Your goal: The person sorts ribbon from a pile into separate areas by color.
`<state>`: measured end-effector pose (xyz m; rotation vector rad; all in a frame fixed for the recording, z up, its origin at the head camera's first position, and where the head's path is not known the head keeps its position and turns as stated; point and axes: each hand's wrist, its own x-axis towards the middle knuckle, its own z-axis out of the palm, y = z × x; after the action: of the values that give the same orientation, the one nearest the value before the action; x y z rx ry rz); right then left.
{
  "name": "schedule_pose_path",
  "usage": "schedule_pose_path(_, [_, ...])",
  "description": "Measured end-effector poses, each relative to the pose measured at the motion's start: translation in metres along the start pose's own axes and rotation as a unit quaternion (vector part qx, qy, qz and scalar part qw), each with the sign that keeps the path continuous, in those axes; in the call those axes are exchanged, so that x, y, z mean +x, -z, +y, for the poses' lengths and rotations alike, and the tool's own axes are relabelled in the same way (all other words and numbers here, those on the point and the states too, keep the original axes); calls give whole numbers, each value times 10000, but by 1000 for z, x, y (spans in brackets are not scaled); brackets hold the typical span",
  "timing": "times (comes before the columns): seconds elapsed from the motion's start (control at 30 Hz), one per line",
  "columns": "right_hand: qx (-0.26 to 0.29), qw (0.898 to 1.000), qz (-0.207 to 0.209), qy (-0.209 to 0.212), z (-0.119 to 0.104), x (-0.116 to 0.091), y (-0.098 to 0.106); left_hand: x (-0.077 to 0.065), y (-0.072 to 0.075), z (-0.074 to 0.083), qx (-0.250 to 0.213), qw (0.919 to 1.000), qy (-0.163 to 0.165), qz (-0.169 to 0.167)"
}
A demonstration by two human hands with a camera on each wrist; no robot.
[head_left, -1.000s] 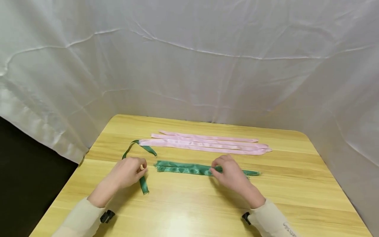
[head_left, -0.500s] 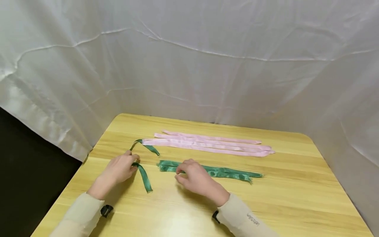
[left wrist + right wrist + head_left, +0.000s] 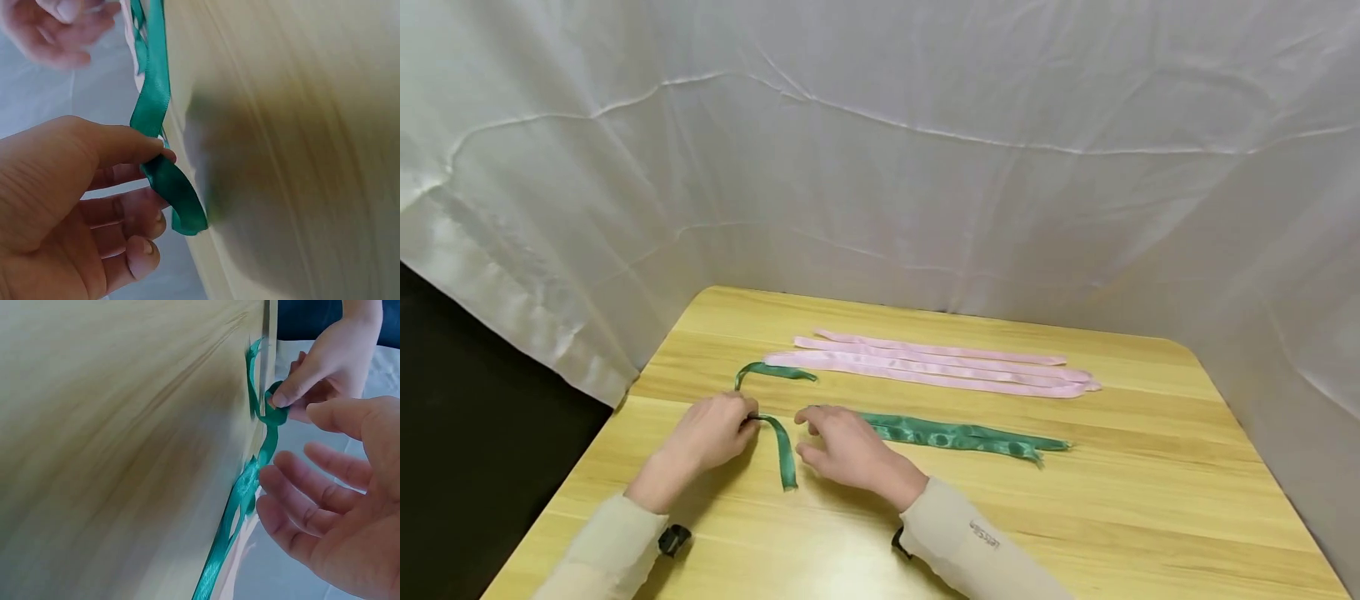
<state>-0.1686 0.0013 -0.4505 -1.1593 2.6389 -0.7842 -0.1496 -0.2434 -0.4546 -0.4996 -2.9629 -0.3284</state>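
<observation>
In the head view my left hand [image 3: 711, 429] pinches a loose green satin ribbon [image 3: 786, 457] at left, between thumb and index finger. One end of this ribbon hangs toward me; the other arcs back by the pink ribbons. The left wrist view shows the green ribbon [image 3: 154, 87] running past the thumb and looping below it. My right hand [image 3: 853, 450] hovers just right of that ribbon, fingers loosely curved and apart. In the right wrist view the right hand [image 3: 350, 506] holds nothing. It hides the left end of the flat green ribbons [image 3: 955, 436] in the head view.
Several pink ribbons [image 3: 925, 367] lie lengthwise across the back of the wooden table [image 3: 1112, 508]. White cloth [image 3: 880, 183] hangs behind the table and along its sides. A dark area [image 3: 467, 442] shows past the left table edge.
My right hand has moved left, from over the flat green ribbons to beside my left hand. The loose ribbon's far end has swung right and lies straighter. The left hand has shifted slightly.
</observation>
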Motion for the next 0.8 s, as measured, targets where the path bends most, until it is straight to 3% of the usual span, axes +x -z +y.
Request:
schedule_pose_path(0.23, [300, 9994, -117, 109, 0, 7, -3, -2, 6, 15, -386, 9988, -75, -309])
schedule_pose_path(0.5, [405, 9980, -456, 184, 2, 10, -9, -3, 13, 34, -1062, 9908, -326, -772])
schedule_pose_path(0.8, [507, 9981, -330, 119, 5, 9, -10, -1, 12, 39, -1200, 9886, -406, -811])
